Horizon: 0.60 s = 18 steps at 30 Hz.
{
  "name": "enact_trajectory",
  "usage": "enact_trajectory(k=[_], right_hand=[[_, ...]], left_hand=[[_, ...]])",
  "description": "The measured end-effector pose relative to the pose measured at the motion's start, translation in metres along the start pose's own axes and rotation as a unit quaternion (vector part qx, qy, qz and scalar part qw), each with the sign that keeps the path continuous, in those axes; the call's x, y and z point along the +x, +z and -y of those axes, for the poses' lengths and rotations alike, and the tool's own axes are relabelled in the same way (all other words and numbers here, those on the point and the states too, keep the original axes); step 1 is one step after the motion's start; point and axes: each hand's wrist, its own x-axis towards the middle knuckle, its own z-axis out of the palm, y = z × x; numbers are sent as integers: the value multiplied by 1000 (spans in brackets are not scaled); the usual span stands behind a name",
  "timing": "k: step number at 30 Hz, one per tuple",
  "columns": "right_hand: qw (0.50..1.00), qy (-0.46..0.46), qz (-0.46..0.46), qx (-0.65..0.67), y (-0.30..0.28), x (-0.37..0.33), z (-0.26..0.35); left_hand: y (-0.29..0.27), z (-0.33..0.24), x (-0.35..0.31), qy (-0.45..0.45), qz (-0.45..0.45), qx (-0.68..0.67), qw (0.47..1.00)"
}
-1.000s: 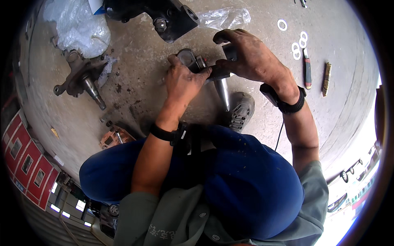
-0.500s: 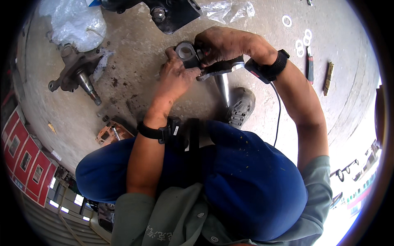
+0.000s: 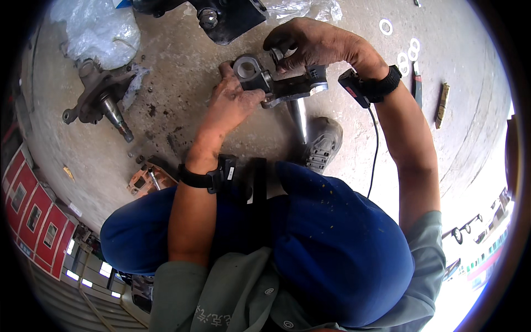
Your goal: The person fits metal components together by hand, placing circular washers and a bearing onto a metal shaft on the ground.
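My left hand point(image 3: 235, 105) is closed around the bored end of a steering knuckle point(image 3: 296, 87), a dark forged part with a round hole facing up. Its bright tapered spindle point(image 3: 300, 120) points down beside my shoe. Just above and to the right of that bored end, my right hand point(image 3: 326, 44) pinches a small dark metal ring-like piece point(image 3: 276, 55). A gap separates this piece from the knuckle. The fingertips of my left hand are partly hidden behind the metal.
Another, dirtier steering knuckle point(image 3: 101, 97) lies at left below clear plastic wrap point(image 3: 102, 36). A large black metal part point(image 3: 227, 22) is beyond my hands. White rings point(image 3: 386, 27), a red-and-black handled tool point(image 3: 417, 88) and a brown strip point(image 3: 442, 105) lie at right. An orange-brown part point(image 3: 148, 180) sits near my left knee.
My right hand has lifted up and right, away from the bored end, with the small ring-like piece now showing in its fingers. My left hand still grips the knuckle, shifted slightly left.
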Motion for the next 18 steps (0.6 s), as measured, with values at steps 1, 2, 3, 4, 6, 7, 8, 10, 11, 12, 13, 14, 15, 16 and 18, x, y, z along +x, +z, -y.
enact_trajectory(k=[1, 2, 3, 4, 6, 7, 8, 10, 11, 12, 13, 14, 15, 16, 18], right_hand=[[1000, -22, -16, -7, -2, -3, 0], [999, -24, -21, 2, -5, -3, 0], [999, -27, -27, 10, -6, -3, 1], [999, -30, -33, 19, -7, -3, 1], [996, -16, -64, 58, -3, -7, -3], [994, -25, -80, 74, 0, -9, -9], [991, -35, -95, 89, 3, -12, -14], [980, -75, -99, 158, 4, -19, -21], [972, -94, -100, 191, 3, -23, -23], [963, -111, -105, 223, 2, -27, -24], [953, -128, -109, 254, 2, -31, -25], [941, -144, -114, 285, 1, -33, -26], [932, -152, -115, 307, 0, -37, -26], [923, -160, -117, 329, 0, -39, -26], [902, -176, -120, 374, -1, -44, -27]], left_hand=[[-1, -5, 1, -24, -3, -34, 999], [-2, -10, 2, -48, -7, -69, 996], [-2, -12, 4, -62, -33, -73, 995], [-3, -13, 6, -75, -59, -77, 992], [-1, -11, 14, -30, -85, -11, 996], [-2, -18, 18, -38, -84, -6, 996], [-2, -22, 20, -46, -83, -1, 995], [-1, -26, 21, -19, -78, 32, 996], [0, -27, 21, -6, -75, 49, 996], [1, -29, 19, -7, -74, 36, 997], [2, -30, 17, -7, -73, 23, 997], [3, -31, 14, -7, -72, 10, 997], [6, -30, 13, 21, -84, -11, 996], [10, -27, 12, 50, -96, -31, 994], [15, -29, 8, 114, -119, -21, 986]])
